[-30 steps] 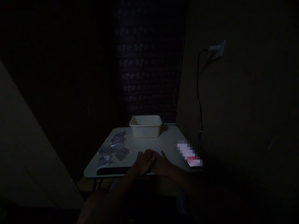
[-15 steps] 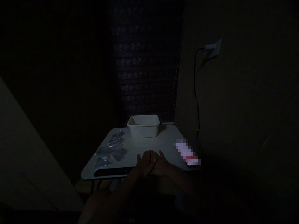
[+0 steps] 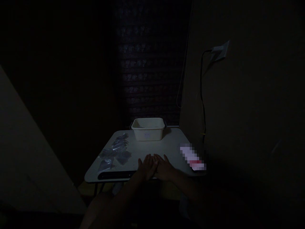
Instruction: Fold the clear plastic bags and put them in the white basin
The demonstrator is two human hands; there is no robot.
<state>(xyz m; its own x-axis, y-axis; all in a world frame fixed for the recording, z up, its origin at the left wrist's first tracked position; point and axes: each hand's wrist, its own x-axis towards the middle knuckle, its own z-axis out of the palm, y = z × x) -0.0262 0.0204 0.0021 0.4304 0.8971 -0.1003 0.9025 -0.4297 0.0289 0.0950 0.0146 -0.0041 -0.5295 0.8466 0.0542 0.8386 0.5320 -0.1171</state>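
Dimly lit: left hand and right hand touch at bench front; grip released, near white tub.

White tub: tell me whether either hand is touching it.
No, the left hand and right hand are together near the front edge, with bare tabletop between them and the tub.

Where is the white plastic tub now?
In the head view, the white tub stands at the table's far edge, near the middle, beyond both hands.
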